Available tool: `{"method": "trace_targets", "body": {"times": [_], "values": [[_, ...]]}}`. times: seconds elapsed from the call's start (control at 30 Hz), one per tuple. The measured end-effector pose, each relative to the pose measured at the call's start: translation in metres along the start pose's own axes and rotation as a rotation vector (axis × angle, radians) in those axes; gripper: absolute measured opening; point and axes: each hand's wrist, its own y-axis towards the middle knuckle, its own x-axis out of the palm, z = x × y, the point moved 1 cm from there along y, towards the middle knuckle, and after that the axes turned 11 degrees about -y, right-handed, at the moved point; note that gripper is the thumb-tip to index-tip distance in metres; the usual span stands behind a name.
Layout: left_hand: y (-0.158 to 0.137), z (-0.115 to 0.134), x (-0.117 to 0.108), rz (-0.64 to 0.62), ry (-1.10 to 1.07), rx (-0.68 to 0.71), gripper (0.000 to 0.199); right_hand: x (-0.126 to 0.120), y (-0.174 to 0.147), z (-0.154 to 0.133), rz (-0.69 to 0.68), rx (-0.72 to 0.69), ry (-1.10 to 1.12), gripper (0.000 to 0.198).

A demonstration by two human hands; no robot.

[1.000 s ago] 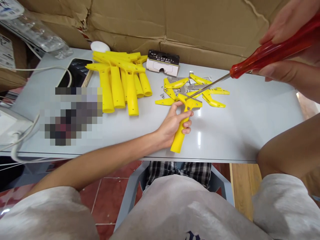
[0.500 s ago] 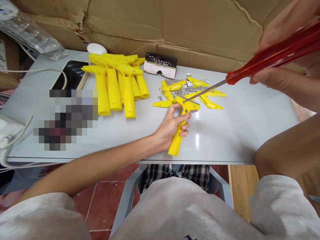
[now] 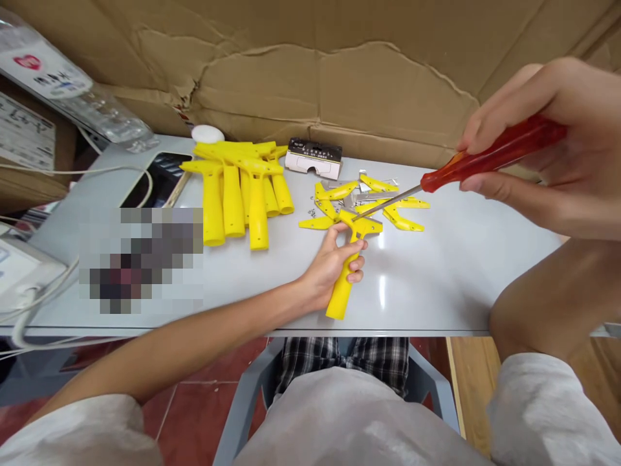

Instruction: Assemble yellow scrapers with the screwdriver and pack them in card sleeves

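My left hand (image 3: 334,264) is wrapped round the tube of a yellow plastic scraper handle (image 3: 342,294) near the table's front edge. In my right hand (image 3: 557,142) is a screwdriver with a red translucent grip (image 3: 495,154). Its steel shaft slants down to the left, and the tip meets the left part of the scraper's head. Whether a screw sits under the tip is too small to tell. Just behind lie loose yellow curved cover pieces (image 3: 405,221), flat metal blades (image 3: 373,196) and several small screws (image 3: 313,212).
To the left, several yellow scraper handles (image 3: 259,217) lie in a pile. A black-and-white box (image 3: 314,159) stands by the cardboard (image 3: 378,90) at the back. Left of the pile are a phone (image 3: 158,175), cables, a plastic bottle (image 3: 111,120) and a blurred-out patch.
The view has tilted up, so the table sits lower in the picture. My right hand and the screwdriver have shifted left and more of the hand shows. The tip stays on the scraper head.
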Motion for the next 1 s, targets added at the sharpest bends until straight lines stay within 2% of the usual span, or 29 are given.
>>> {"method": "trace_targets", "body": {"times": [0.07,0.13,0.27,0.4,0.53,0.67,0.83,0.93,1.0], "values": [[0.0,0.0,0.0,0.006,-0.005,0.0,0.056,0.001,-0.001,-0.001,-0.092,-0.09,-0.094,0.022],[0.0,0.0,0.001,0.014,-0.006,-0.001,0.057,0.005,-0.001,-0.004,-0.045,-0.088,-0.155,0.016],[0.0,0.0,0.001,0.015,-0.004,0.0,0.059,0.011,-0.001,-0.01,0.035,-0.025,-0.209,0.019],[-0.001,0.0,0.002,0.016,0.003,-0.004,0.061,0.007,-0.002,-0.012,-0.057,-0.112,-0.156,0.032],[-0.001,0.0,0.002,0.013,0.006,-0.002,0.06,0.001,-0.003,-0.014,-0.095,-0.138,-0.081,0.028],[0.0,-0.001,0.001,0.005,0.011,0.005,0.057,0.004,-0.004,-0.015,-0.046,-0.137,-0.173,0.021],[0.0,-0.001,0.001,-0.006,0.021,0.008,0.056,0.01,-0.003,-0.016,0.068,-0.014,-0.254,0.023],[0.0,0.0,0.001,0.005,0.016,0.011,0.058,0.011,-0.002,-0.015,0.071,-0.046,-0.326,0.021],[0.0,0.0,0.001,0.012,0.01,0.007,0.06,0.011,-0.001,-0.015,0.043,-0.091,-0.316,0.029]]}}
